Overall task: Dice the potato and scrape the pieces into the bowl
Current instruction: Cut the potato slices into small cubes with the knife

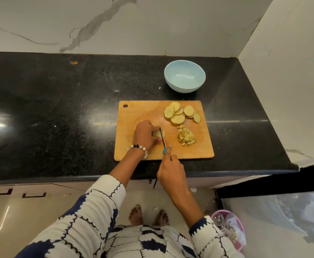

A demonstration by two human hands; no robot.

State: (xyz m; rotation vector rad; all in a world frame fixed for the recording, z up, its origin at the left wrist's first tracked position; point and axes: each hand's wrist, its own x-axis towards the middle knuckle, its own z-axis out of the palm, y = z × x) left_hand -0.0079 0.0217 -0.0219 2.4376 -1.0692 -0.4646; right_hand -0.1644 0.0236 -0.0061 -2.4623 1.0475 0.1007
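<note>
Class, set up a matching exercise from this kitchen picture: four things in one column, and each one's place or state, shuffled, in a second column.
Things
1. Light blue round bowl
2. Round potato slices
3. Small diced potato pieces
4. Teal-handled knife

Places or states
A. Heaped on the board's right side
B. Gripped by the right hand
C. Empty, on the black counter beyond the wooden cutting board
D. Overlapping at the board's far right

Pairs: 1-C, 2-D, 3-A, 4-B
</note>
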